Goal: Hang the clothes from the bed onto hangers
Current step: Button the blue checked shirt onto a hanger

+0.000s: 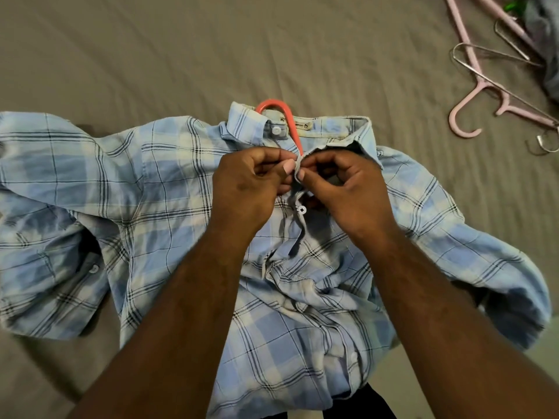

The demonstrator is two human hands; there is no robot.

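now buttoning shirt (pixel 151 182) on bed (pixel 151 55), hanger (pixel 273 104) inside.
left hand (pixel 245 189), right hand (pixel 348 192) each pinch a placket edge (pixel 298 170) below collar (pixel 332 130); next button (pixel 301 209) just beneath both grips, along the placket.

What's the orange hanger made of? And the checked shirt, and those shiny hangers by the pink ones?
Orange hanger: probably plastic, smooth, evenly coloured, thick rounded hook.
Checked shirt: soft woven cloth, maybe cotton; it creases and folds.
Shiny hangers: thin metal wire, it seems, with silvery glints.
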